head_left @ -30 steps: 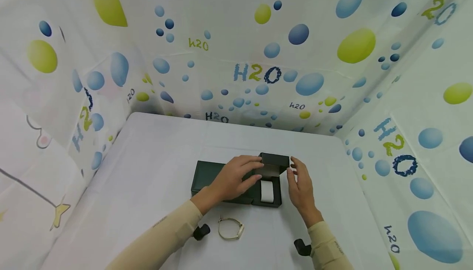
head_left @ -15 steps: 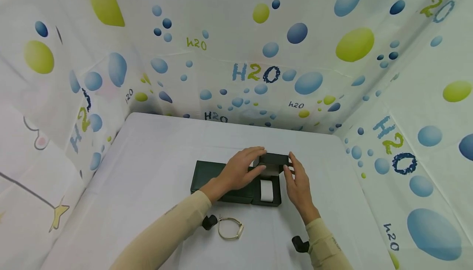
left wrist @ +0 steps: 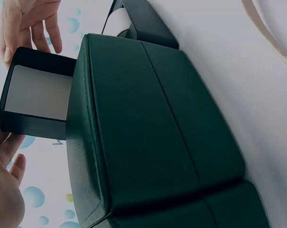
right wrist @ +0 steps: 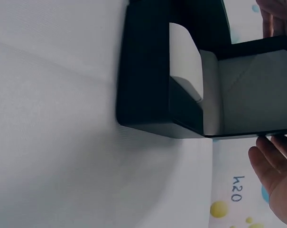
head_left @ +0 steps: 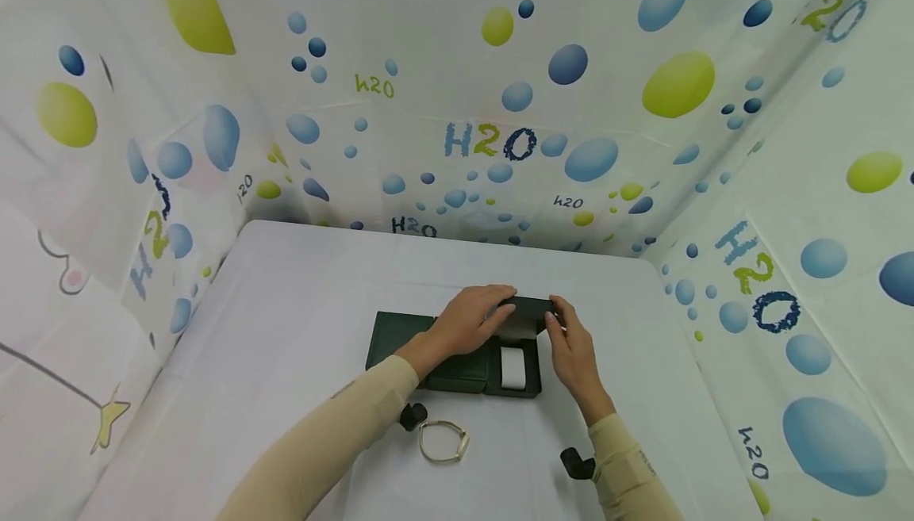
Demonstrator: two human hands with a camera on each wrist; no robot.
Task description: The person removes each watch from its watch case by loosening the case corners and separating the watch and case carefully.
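A dark green watch box [head_left: 516,392] stands with its lid [head_left: 531,316] raised and a white cushion [head_left: 512,368] inside. At the lid's left side, my left hand [head_left: 466,321] touches it with extended fingers. The fingertips of my right hand [head_left: 574,353] rest against the lid's right side; in the right wrist view this hand [right wrist: 281,187] lies just below the lid [right wrist: 257,90], fingers fairly straight. A gold-coloured watch [head_left: 444,442] lies on the table in front of the boxes, its strap forming a loop.
Two closed green boxes stand in a row left of the raised lid: a nearer one [head_left: 457,377] partly under my left arm, and another [head_left: 400,336] at the far left. White cloth [head_left: 300,299] covers the table. A printed curtain [head_left: 428,93] hangs around its back and sides.
My left hand has shifted slightly right and up along the lid. My right hand has moved in to the lid's right edge. The box and watch stay where they were.
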